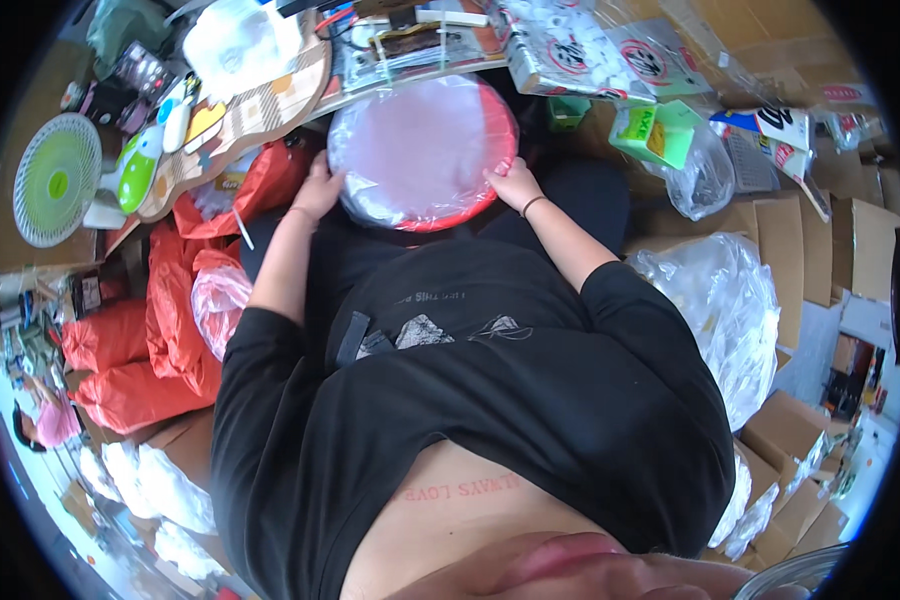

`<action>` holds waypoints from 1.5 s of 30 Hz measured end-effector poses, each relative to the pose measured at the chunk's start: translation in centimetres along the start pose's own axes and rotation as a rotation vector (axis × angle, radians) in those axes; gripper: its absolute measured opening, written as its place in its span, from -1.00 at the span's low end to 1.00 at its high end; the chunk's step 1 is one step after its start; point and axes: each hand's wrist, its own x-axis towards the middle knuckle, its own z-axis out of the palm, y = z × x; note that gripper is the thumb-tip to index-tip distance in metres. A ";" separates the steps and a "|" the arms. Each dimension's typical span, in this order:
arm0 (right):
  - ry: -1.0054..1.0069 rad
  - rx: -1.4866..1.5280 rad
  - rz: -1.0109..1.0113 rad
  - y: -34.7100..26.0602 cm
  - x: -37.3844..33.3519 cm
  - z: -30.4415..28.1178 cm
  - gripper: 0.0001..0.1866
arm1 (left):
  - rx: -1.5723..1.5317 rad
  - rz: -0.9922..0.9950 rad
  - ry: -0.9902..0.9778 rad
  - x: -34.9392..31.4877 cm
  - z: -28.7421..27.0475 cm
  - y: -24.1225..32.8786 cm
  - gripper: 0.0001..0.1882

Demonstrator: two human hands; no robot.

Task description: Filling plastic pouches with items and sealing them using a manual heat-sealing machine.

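Wrapped disc [420,150]: one, round; clear film [370,205] over a pale middle, red along its right side; at the table's [305,90] near edge, above the lap [595,200]. Whether it touches that edge, I cannot tell from my remote post.
Right hand [516,186]: thumb and finger together, clamped on the red right rim.
Left hand [317,188]: against the left rim; fingertips partly hidden, so I cannot tell whether it grips.
Table, left end: white bag [240,45]; green-and-white lattice piece [58,180] past the corner.
Table, right end: printed pack [567,50]; green box [682,132] off the corner.
Handling, my judgement: support both rims evenly, disc level; light pinch, since hard fingertips could crease or tear the film.
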 end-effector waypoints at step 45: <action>0.701 -0.886 -0.693 -18.3 -1.3 -18.3 -0.57 | 0.236 0.840 -0.608 -11.8 -17.1 25.5 -0.50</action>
